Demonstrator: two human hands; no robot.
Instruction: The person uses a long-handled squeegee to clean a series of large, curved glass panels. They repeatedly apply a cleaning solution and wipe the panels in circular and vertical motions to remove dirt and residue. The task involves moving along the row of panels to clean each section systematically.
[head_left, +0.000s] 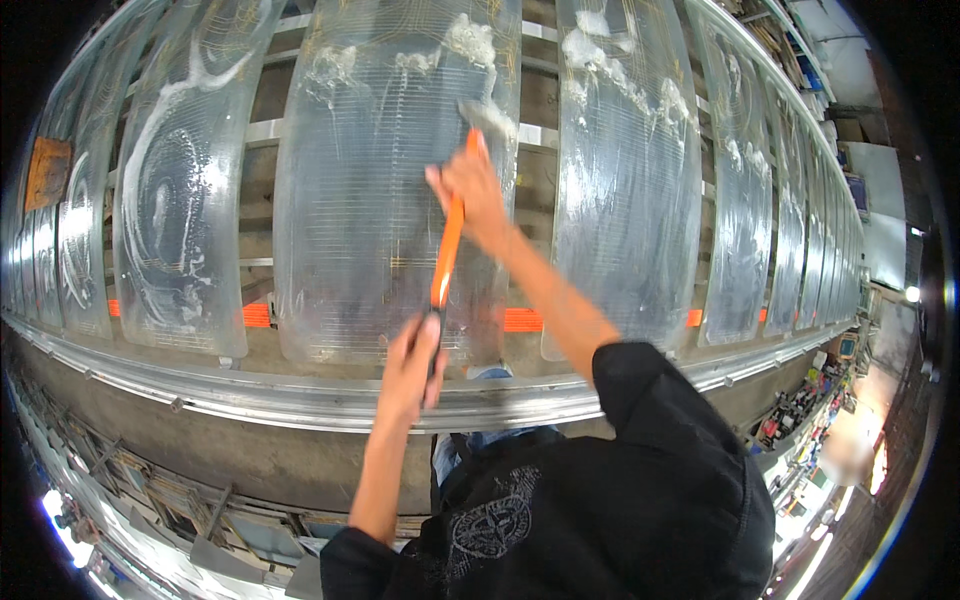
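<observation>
Orange tool (449, 252) — blurred head over centre panel (350, 200), at 1 o'clock | right hand (474, 192): fingers curled round shaft; left hand (408, 368): round grip | step: apparently scraping white residue (470, 42) | next: probably steady, even strokes — 12 to 6.

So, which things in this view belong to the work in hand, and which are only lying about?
Belongs to the work:
- orange-handled tool, gripped by the left hand and right hand
- streaked panel beneath it, with white residue

Apparently only lying about:
- brown block, far left
- mixed small items, lower right, too small to identify
</observation>
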